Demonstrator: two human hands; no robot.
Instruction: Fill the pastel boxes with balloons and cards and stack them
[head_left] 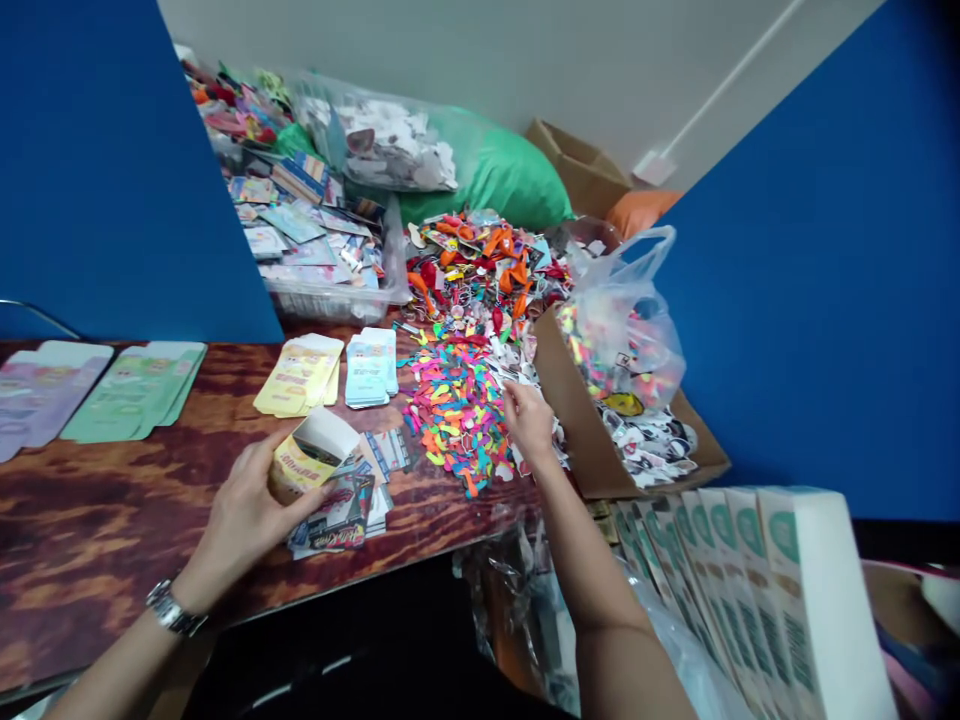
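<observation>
My left hand [244, 510], with a watch on its wrist, is closed around a small yellow and white carton [309, 458] with its flap open, held just above the wooden table [90, 540]. Under it lies a stack of printed cards [346, 505]. My right hand [529, 420] reaches into the edge of a heap of small colourful balloons [454, 400], its fingers curled down into small white pieces there. What those fingers hold is hidden.
Flat carton blanks lie in stacks: yellow [300, 375], blue [371, 367], green [135, 390], purple [41, 390]. A cardboard box [581, 440] with a plastic bag [622, 320] stands at right. White boxes [757, 580] line the near right. Blue partitions [90, 170] flank the table.
</observation>
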